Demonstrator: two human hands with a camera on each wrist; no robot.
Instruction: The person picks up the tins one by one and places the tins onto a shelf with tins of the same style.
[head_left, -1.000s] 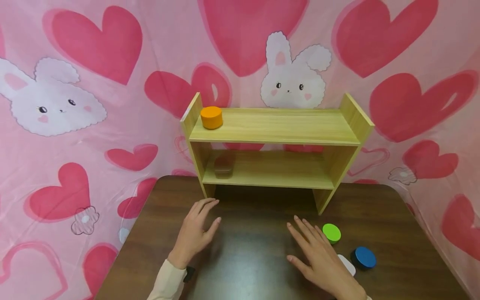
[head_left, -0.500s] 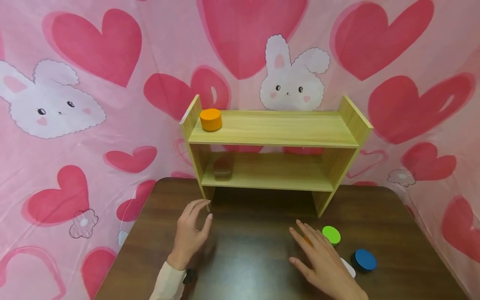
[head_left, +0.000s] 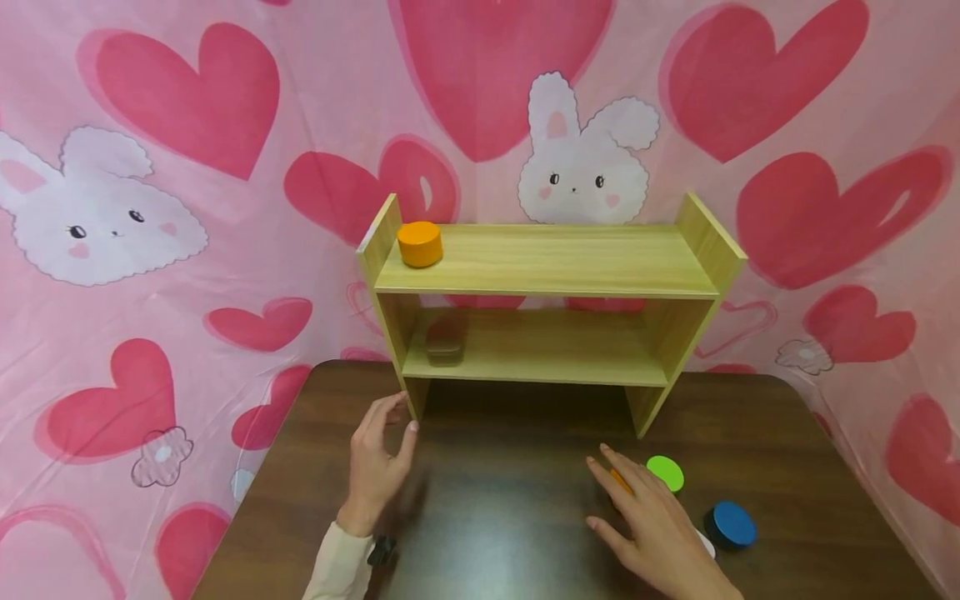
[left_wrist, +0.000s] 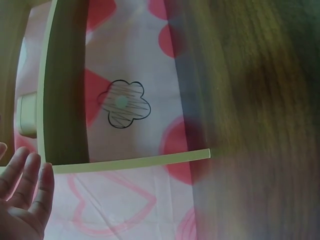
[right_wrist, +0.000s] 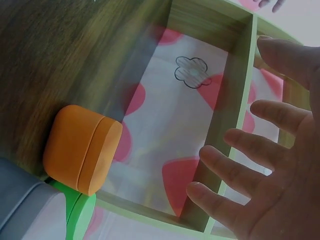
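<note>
I see the table (head_left: 510, 492) in dark, streaked wood. Near its far edge stands the pale wooden shelf (head_left: 555, 258), long axis running left to right. I have the left hand (head_left: 373, 467) loosely bent near its left leg, the right hand (head_left: 654, 525) spread near an orange box (right_wrist: 72, 145), round-cornered and seamed; the round-topped blue box (head_left: 733, 525) and green box (head_left: 665, 474) sit near.

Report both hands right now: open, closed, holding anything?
Left hand: open, fingers loosely bent, holding nothing.
Right hand: open, fingers spread, holding nothing.
</note>
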